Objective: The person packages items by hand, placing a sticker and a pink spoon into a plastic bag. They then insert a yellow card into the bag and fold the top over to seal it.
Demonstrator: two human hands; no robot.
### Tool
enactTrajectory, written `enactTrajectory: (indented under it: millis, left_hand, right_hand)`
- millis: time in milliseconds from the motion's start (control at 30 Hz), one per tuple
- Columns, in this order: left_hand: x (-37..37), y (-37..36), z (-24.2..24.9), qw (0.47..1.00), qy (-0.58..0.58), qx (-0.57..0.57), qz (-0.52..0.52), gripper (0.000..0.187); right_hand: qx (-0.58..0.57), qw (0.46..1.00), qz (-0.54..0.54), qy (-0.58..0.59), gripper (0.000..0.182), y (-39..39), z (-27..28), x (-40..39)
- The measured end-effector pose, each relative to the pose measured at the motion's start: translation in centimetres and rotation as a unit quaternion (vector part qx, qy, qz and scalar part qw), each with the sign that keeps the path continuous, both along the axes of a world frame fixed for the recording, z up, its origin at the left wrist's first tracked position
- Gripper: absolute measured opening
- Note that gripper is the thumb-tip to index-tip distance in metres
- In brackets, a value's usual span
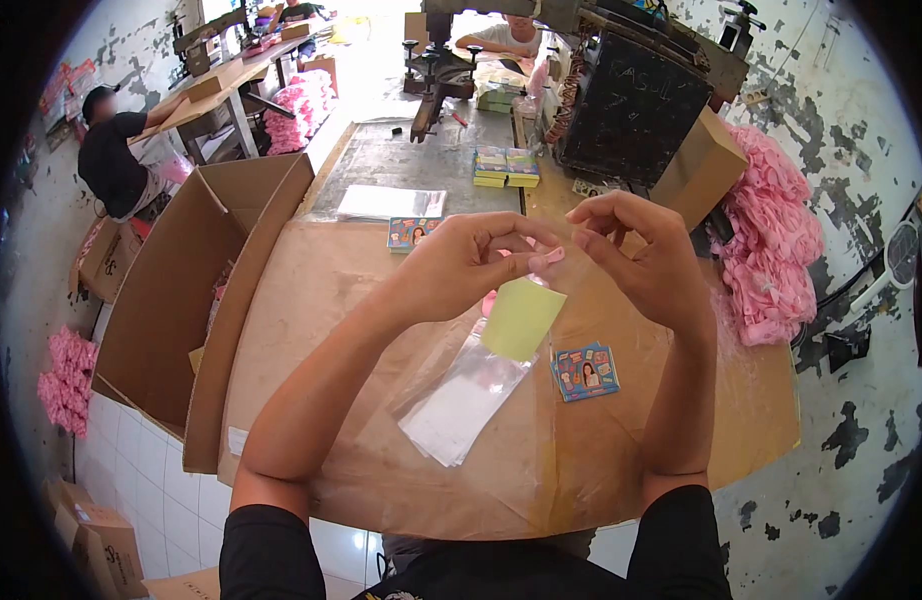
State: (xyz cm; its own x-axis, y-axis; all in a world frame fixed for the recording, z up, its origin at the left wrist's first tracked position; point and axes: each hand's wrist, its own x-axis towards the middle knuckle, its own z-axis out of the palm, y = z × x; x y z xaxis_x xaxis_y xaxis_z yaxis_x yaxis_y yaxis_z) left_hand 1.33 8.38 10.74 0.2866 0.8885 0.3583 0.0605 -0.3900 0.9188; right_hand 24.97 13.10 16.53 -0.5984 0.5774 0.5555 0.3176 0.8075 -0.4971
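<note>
A soft pink strip (549,259) is pinched between the thumb and fingers of my left hand (481,255). Just below it hangs a plain yellow-green card (523,318), tilted over the table. My right hand (636,250) is raised to the right of the strip, its fingers curved and apart with nothing visible between them. Under the card, a pile of clear plastic bags (461,405) lies slantwise on the brown table cover. Beside the bags, below my right hand, sits a small stack of blue printed cards (586,373).
A large open cardboard box (206,300) stands left of the table (361,480). Farther back are more plastic bags (393,202), card stacks (506,167) and a machine (631,100). Pink bundles (766,240) hang at the right. Another person (121,150) sits at the left.
</note>
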Motion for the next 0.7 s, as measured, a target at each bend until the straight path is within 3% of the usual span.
enactTrajectory:
  millis: [133,233,333,467,700]
  left_hand:
    - [0.2,0.0,-0.2,1.0,-0.003,-0.013,0.017,0.03]
    - [0.1,-0.2,0.1,0.998,0.042,-0.017,0.039,0.035]
    - [0.2,-1.0,0.9,0.992,0.109,0.006,0.065,0.039]
    - [0.6,-1.7,1.9,0.98,0.173,0.033,0.096,0.041]
    - [0.5,-1.6,1.5,0.981,0.16,0.019,0.109,0.042]
  right_hand:
    - [0.008,1.0,-0.02,0.009,0.014,-0.7,0.2,-0.6]
    - [0.191,0.981,-0.034,0.025,0.017,-0.6,-0.3,-1.8]
    - [0.288,0.955,-0.055,-0.041,0.019,-0.8,-0.8,-2.3]
    - [0.334,0.939,-0.067,-0.051,0.017,-0.5,-1.6,-3.0]
    - [0.349,0.93,-0.099,-0.051,0.014,-0.3,-2.3,-3.5]
